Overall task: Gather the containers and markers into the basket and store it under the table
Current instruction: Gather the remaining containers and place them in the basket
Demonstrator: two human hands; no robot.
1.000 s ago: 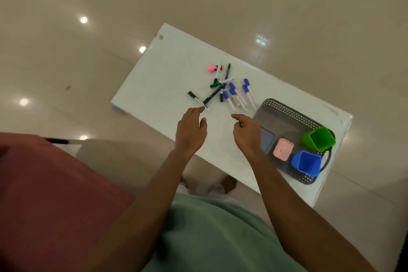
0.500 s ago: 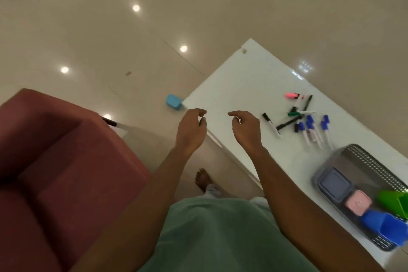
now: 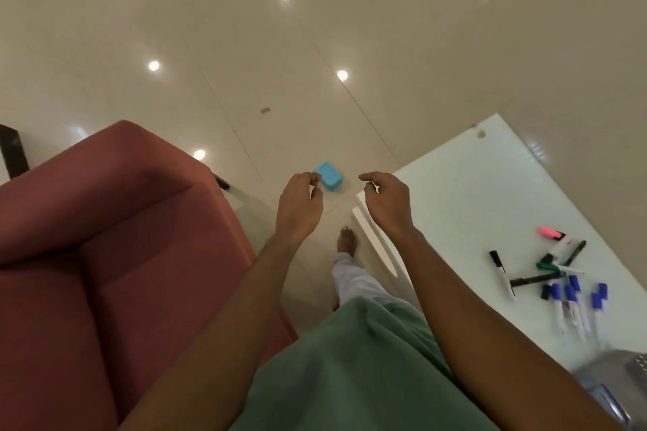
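Note:
A small light-blue container (image 3: 328, 176) lies on the floor just beyond the table's left end. My left hand (image 3: 298, 208) hovers in front of it, fingers loosely curled and holding nothing. My right hand (image 3: 388, 201) hangs over the corner of the white table (image 3: 465, 192), also loosely curled and holding nothing. Several markers (image 3: 549, 278), black, blue-capped, green and a pink highlighter, lie scattered on the table at the right. The grey basket (image 3: 626, 366) shows only as a blurred corner at the bottom right; its contents are out of view.
A dark red sofa (image 3: 105, 238) fills the left side, close to my left arm. A narrow strip of glossy floor runs between sofa and table, where my bare foot (image 3: 346, 238) stands. Ceiling lights reflect in the floor tiles.
My view has swung left, away from the markers and basket toward the table's left end. The blue container on the floor has come into view near my left hand. Both hands stay without a hold.

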